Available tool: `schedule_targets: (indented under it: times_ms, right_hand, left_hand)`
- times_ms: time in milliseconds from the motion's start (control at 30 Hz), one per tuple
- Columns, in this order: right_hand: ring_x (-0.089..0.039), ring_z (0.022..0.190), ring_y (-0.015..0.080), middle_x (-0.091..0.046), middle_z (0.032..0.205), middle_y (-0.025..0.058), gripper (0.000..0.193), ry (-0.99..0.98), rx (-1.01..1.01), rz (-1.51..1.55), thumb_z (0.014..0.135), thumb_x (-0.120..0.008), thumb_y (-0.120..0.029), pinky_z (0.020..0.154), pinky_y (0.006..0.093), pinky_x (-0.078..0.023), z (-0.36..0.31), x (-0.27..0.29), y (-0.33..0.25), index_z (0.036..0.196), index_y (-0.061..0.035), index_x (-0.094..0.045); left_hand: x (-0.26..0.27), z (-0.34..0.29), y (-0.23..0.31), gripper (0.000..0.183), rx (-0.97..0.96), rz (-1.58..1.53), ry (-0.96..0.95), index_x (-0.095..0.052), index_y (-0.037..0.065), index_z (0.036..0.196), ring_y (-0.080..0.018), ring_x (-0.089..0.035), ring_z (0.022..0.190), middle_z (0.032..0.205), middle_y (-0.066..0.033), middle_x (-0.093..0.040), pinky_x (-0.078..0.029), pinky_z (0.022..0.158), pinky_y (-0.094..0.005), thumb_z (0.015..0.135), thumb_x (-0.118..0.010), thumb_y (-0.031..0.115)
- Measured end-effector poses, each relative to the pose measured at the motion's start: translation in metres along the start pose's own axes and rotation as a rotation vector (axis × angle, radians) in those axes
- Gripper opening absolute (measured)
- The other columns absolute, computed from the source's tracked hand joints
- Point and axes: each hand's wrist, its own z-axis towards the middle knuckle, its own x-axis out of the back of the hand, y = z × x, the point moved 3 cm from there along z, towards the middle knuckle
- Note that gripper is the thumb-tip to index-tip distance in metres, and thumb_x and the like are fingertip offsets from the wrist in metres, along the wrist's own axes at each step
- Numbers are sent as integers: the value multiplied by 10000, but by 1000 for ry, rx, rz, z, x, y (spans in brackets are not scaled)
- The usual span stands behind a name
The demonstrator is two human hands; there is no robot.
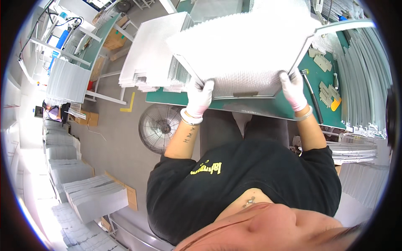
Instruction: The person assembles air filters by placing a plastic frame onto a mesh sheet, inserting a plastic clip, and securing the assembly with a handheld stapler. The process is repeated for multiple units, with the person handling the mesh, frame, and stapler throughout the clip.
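Observation:
A white mesh panel (247,52) with thin grey metal edging is tilted up over the green worktable (268,109). My left hand (199,97), in a white glove, grips its near left corner, thumb on top. At the near right corner my right hand (294,90), gloved too, is closed on the edging in the same way. A grey frame strip (345,26) sticks out to the right from the panel's far right corner. Glare washes out much of the mesh. A small dark rectangle (246,94) shows at the near edge.
Right of the panel lie a hammer (313,98), a screwdriver (336,80), flat metal pieces (322,63) and an orange-handled tool (336,103). Many grey strips (364,79) are stacked beyond them. Mesh sheets (150,46) are piled at left; a floor fan (165,128) stands below.

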Motion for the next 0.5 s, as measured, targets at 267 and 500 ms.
schedule_targets:
  times_ms: [267, 500]
  right_hand:
    - [-572, 1105, 133, -624, 1218, 64, 417, -107, -152, -43, 946, -631, -112, 986, 300, -441, 4, 2, -10, 1320, 20, -503]
    - [-471, 1256, 212, -479, 1355, 146, 849, -13, -33, -273, 780, -784, -128, 1092, 363, -367, 12, -23, -56, 1437, 24, -268]
  left_hand:
    - [17, 9, 0, 423, 200, 113, -190, -513, -32, 1291, -146, -585, 1072, 1181, -99, -636, -466, 934, -305, 914, -665, 89]
    - [-26, 4, 41, 893, 133, 276, 6, -266, -63, 1417, -252, -445, 1269, 1363, -182, -455, -355, 1094, -394, 736, -811, 126]
